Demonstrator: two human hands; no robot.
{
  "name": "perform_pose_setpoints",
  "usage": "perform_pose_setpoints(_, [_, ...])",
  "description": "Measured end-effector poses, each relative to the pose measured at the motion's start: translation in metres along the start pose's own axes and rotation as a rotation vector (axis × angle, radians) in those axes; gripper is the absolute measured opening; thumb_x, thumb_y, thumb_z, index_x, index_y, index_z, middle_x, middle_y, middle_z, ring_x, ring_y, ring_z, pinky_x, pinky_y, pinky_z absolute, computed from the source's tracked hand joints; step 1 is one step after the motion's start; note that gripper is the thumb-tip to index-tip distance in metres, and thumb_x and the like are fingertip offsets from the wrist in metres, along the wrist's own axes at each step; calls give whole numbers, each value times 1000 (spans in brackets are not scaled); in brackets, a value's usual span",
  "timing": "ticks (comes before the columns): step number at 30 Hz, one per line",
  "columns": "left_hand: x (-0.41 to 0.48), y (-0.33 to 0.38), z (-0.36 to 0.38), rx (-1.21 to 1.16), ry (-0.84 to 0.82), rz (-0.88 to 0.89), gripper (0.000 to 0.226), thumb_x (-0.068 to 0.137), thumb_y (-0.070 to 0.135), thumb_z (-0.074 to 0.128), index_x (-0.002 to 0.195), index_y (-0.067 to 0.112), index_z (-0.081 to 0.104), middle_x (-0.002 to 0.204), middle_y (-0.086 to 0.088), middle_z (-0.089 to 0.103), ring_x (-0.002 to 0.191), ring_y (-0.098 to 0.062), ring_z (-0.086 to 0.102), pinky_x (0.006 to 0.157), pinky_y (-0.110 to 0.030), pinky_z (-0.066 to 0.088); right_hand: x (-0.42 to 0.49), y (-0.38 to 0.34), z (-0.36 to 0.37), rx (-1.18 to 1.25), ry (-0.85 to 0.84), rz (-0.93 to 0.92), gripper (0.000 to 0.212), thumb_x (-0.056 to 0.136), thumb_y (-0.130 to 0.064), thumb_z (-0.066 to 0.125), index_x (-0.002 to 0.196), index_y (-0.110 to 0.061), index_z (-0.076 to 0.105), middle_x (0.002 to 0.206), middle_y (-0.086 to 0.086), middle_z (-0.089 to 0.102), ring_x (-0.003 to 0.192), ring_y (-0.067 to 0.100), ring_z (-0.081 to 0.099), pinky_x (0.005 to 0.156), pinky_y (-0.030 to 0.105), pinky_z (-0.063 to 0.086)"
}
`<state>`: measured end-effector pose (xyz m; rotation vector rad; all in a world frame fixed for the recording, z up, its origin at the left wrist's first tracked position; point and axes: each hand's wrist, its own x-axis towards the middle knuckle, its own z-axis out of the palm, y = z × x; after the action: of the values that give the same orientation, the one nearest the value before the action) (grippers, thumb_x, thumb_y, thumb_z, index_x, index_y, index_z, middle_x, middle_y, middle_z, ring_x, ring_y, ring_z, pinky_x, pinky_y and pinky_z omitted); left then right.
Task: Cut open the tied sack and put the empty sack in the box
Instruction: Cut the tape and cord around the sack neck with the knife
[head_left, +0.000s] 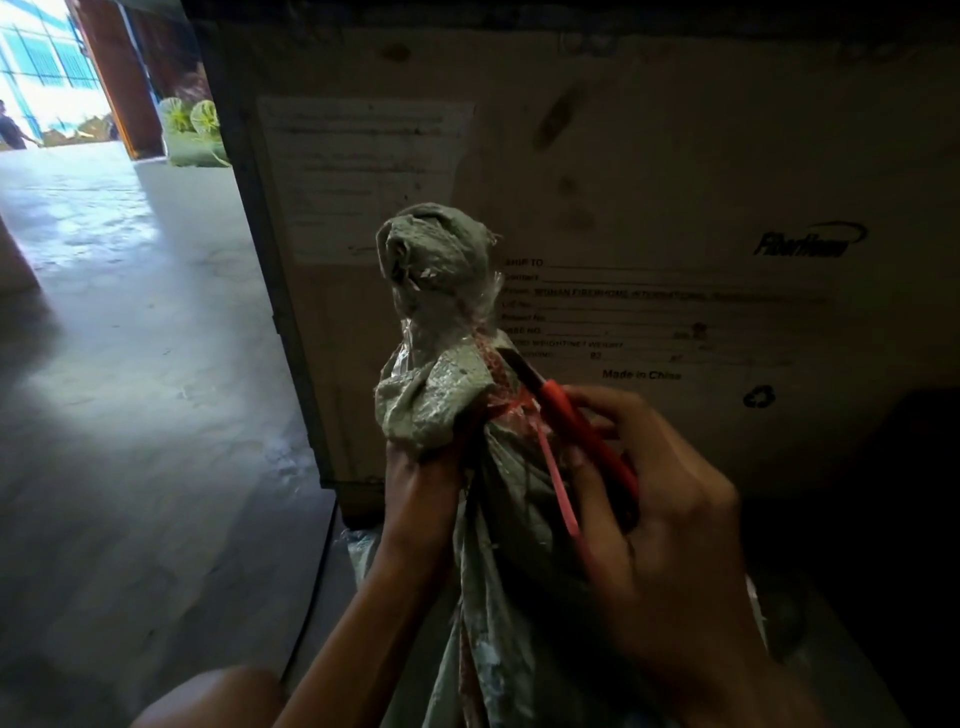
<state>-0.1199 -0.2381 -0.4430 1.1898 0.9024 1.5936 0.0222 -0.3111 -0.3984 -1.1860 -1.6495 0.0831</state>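
A grey-green woven sack (441, 275) stands upright in front of me, its neck twisted into a bunch and bound with red string (506, 400). My left hand (421, 483) grips the sack just below the tied neck. My right hand (660, 499) holds a red-handled cutter (576, 421). Its dark blade (514, 364) touches the red tie on the right side of the neck. A loose red string end hangs down past my right fingers. A large cardboard box (675, 182) rises right behind the sack.
The box's side carries a paper label (363, 176) and printed shipping text. Concrete floor (130, 364) stretches to the left toward a bright doorway (47, 78), where a person stands far off. My knee (218, 696) shows at the bottom.
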Motion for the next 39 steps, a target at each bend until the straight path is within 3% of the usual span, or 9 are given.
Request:
perform_pose_setpoints(3, [2, -2, -2, 2, 23, -18, 38, 88, 43, 54, 113, 19, 68, 111, -6, 75, 103, -24, 73, 81, -38, 63, -3, 6, 3, -60, -74, 30, 35, 95, -16, 59, 124, -36, 57, 103, -16, 62, 91, -3, 62, 79, 13, 53])
perform_pose_setpoints(7, [6, -2, -3, -47, 48, -46, 50, 73, 61, 62, 110, 28, 71, 113, -9, 75, 105, -27, 73, 88, -49, 60, -7, 11, 6, -121, -103, 43, 34, 92, -14, 61, 122, -31, 59, 103, -14, 62, 88, -5, 60, 82, 7, 47])
perform_pose_setpoints(13, [11, -9, -1, -82, 100, -65, 59, 68, 64, 68, 114, 26, 69, 110, -2, 77, 101, -19, 74, 78, -32, 62, -8, 16, 9, -158, -127, 74, 31, 93, -18, 61, 122, -31, 58, 103, -15, 61, 86, -2, 60, 81, 11, 48])
perform_pose_setpoints(17, [15, -9, 2, -114, 137, -47, 45, 70, 59, 70, 105, 31, 72, 107, 0, 77, 101, -17, 74, 89, -42, 60, -9, 18, 11, -185, -149, 98, 30, 94, -19, 61, 122, -29, 59, 105, -13, 61, 85, -2, 59, 71, 4, 46])
perform_pose_setpoints(19, [16, -11, 2, -127, 148, -42, 44, 69, 58, 71, 103, 31, 74, 109, -3, 77, 104, -22, 73, 93, -46, 58, -10, 17, 11, -169, -141, 99, 27, 95, -19, 60, 120, -29, 60, 104, -12, 61, 84, -1, 59, 72, 9, 48])
perform_pose_setpoints(26, [15, -18, 4, -165, 109, -30, 18, 86, 43, 65, 98, 32, 74, 99, 3, 78, 95, -14, 74, 80, -32, 61, -10, 19, 9, -153, -152, 114, 23, 96, -21, 57, 118, -28, 60, 104, -11, 61, 87, 1, 59, 73, 16, 50])
perform_pose_setpoints(33, [17, -20, 0, -173, 113, -32, 14, 88, 40, 65, 90, 37, 78, 99, 2, 77, 98, -20, 72, 92, -48, 56, -11, 20, 8, -195, -145, 89, 37, 88, -15, 66, 121, -30, 60, 111, -6, 58, 87, 3, 60, 68, 0, 42])
perform_pose_setpoints(36, [19, -20, -2, -189, 143, -46, 19, 87, 41, 66, 99, 33, 77, 111, -7, 76, 109, -29, 70, 99, -58, 52, -12, 23, 8, -216, -187, 96, 44, 83, -10, 71, 123, -28, 61, 113, -2, 58, 89, 10, 63, 77, 3, 40])
perform_pose_setpoints(39, [20, -19, -2, -185, 164, -41, 22, 83, 42, 66, 101, 34, 76, 110, -3, 77, 108, -25, 71, 99, -54, 53, -12, 25, 8, -230, -196, 82, 49, 81, -8, 73, 123, -29, 61, 114, -2, 58, 92, 12, 63, 81, 10, 45])
